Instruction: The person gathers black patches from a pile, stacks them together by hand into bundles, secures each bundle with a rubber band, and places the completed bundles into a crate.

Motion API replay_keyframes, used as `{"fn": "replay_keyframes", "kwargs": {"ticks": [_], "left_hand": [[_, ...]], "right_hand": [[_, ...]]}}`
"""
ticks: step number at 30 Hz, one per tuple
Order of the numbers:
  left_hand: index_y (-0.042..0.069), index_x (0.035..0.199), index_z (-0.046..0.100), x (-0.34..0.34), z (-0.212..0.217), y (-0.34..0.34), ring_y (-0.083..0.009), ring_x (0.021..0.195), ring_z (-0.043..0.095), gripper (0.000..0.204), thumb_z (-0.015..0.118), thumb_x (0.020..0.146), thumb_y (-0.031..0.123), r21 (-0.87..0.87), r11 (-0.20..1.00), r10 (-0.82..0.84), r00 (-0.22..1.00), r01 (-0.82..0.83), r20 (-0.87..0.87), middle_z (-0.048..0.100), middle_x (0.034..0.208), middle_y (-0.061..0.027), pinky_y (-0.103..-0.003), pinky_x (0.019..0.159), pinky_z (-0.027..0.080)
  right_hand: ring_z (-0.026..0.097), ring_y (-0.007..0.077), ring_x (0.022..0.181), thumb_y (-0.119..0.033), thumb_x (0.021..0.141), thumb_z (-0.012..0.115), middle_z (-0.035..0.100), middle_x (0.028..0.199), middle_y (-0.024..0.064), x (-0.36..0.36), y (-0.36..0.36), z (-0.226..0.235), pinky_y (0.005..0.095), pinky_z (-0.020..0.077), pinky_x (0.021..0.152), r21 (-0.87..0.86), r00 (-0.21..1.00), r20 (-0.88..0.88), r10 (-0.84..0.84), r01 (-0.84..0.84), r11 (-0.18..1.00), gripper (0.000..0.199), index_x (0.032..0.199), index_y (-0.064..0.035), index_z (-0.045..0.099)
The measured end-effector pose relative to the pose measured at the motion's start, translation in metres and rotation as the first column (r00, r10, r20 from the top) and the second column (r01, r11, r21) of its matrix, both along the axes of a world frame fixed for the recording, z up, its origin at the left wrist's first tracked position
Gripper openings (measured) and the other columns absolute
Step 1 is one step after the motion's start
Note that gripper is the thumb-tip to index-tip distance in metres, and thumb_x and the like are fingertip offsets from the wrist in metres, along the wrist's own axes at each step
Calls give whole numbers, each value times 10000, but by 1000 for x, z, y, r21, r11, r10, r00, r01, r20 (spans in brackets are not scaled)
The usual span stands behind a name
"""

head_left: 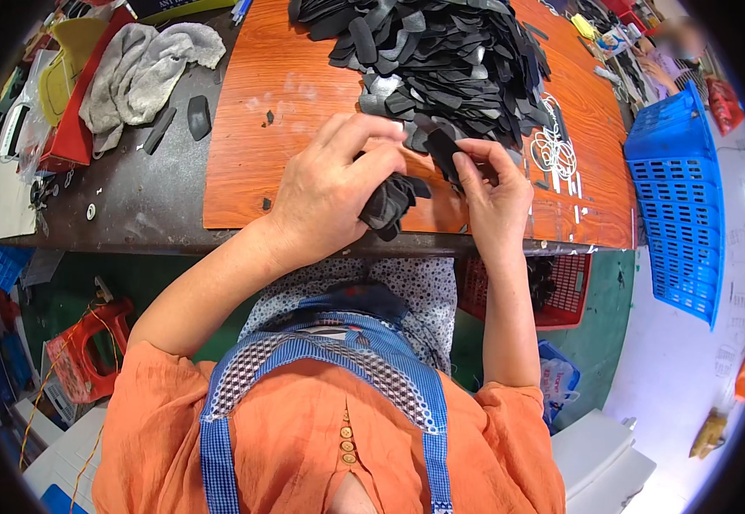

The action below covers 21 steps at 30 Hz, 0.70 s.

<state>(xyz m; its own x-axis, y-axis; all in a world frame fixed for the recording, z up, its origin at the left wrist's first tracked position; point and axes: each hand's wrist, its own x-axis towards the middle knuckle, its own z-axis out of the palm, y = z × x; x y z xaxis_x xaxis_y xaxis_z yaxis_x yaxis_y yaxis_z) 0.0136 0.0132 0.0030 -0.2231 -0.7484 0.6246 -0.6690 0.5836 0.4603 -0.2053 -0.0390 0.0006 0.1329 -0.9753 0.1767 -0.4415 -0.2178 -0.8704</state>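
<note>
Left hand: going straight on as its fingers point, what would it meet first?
The left hand would probably meet the black strip in the right hand, though depth is unclear.

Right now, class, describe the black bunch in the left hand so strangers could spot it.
Start at the orange board, with its large heap of black pieces. Below that in the picture, the left hand grips a black bunch near the board's front edge. Unlike the heap, it is gathered in hand.

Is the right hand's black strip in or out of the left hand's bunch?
Out: the right hand pinches the black strip, tabletop showing between it and the bunch in the left hand.
</note>
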Motion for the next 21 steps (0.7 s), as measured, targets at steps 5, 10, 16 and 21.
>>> {"fn": "replay_keyframes", "kwargs": {"ticks": [5, 10, 16, 21], "left_hand": [[49, 955, 650, -2, 6, -13, -365, 1228, 612, 305, 809, 696, 61, -98, 995, 2, 995, 7, 100, 659, 1222, -114, -454, 978, 527], [72, 984, 626, -2, 8, -9, -342, 1052, 699, 320, 792, 710, 78, 192, 978, -120, 968, 77, 221, 700, 1028, -113, -428, 846, 567], [60, 1050, 651, 10, -1, -3, -322, 994, 727, 376, 801, 707, 21, 216, 976, -36, 997, 22, 61, 724, 1021, -118, -390, 790, 582], [41, 1050, 668, 8, -3, -6, -328, 982, 719, 386, 819, 696, 3, 122, 993, 6, 997, 4, -80, 728, 1043, -136, -395, 835, 572]], "right_hand": [[724, 210, 829, 34, 888, 751, 734, 990, 101, 13, 11, -3, 310, 556, 680, -203, 985, -161, 58, -91, 975, 205, 1078, -43, 732], [736, 164, 839, 68, 874, 754, 749, 985, 78, 15, 31, -11, 281, 572, 693, -178, 990, -56, 128, -136, 974, 277, 1121, -52, 713], [709, 162, 802, -82, 884, 810, 720, 975, 53, -4, 6, -2, 303, 553, 701, -179, 981, -178, -77, 44, 983, 209, 1076, -74, 728], [674, 264, 964, -207, 815, 862, 639, 1014, 49, 5, -4, -2, 401, 547, 796, -216, 827, -546, -137, 19, 976, 255, 997, -102, 717]]}}
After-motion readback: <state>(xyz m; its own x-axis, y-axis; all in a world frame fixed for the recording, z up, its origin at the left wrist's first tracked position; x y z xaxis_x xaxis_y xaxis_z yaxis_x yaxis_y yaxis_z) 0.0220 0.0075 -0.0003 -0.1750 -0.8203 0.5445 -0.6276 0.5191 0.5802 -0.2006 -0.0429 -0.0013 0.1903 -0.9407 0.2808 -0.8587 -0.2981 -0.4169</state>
